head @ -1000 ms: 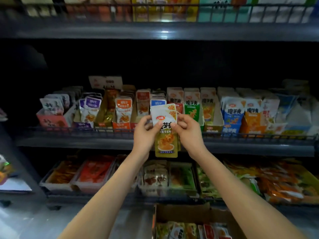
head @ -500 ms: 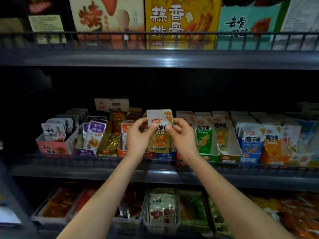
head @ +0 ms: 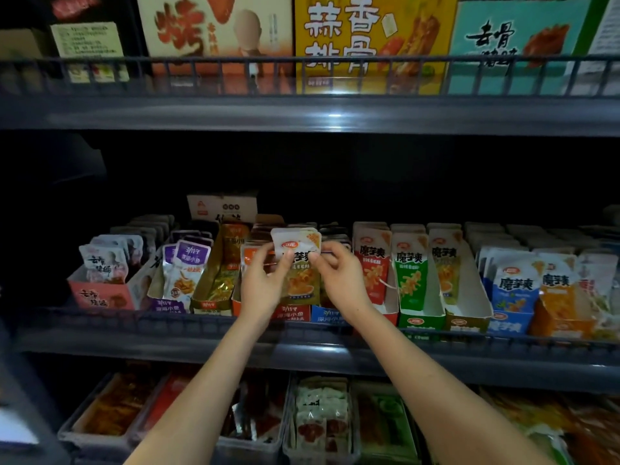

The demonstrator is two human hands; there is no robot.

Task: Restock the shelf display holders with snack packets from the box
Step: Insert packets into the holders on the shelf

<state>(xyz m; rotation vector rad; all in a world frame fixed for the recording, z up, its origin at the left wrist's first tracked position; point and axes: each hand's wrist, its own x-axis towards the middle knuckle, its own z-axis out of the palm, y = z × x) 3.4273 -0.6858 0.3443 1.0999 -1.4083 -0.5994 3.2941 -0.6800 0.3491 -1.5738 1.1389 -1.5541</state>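
Left of the green holder (head: 421, 322), in front of the cartons on the middle shelf (head: 201, 347), you held the snack packet (head: 297, 263) up with both hands. Your left hand (head: 265, 283) pinched its left edge, thumb on the printed face and the other fingers curled behind. Your right hand (head: 345, 280) pinched the right edge the same way, just below the white top panel.

The packet stood upright. Its long axis ran top to bottom, with the white end and red logo pointing up and the yellow end with the food picture pointing down. The printed face was turned toward you, and the top edge bowed a little.

It hung above the shelf's front rail, two cartons left of the green holder. Whether it touched the packets behind it, the view did not show.

Touching the green holder on its left stood a red holder (head: 385, 308) with a red packet upright at its front. On the right sat a yellow holder (head: 466, 325) with a packet far back in it. Further right of the green holder were blue packets (head: 513, 286). Well to its left were purple packets (head: 188, 263) and a pink holder (head: 100, 293). Above the green holder ran the upper shelf (head: 335, 112) with large boxes, and below it sat clear trays (head: 318, 444).
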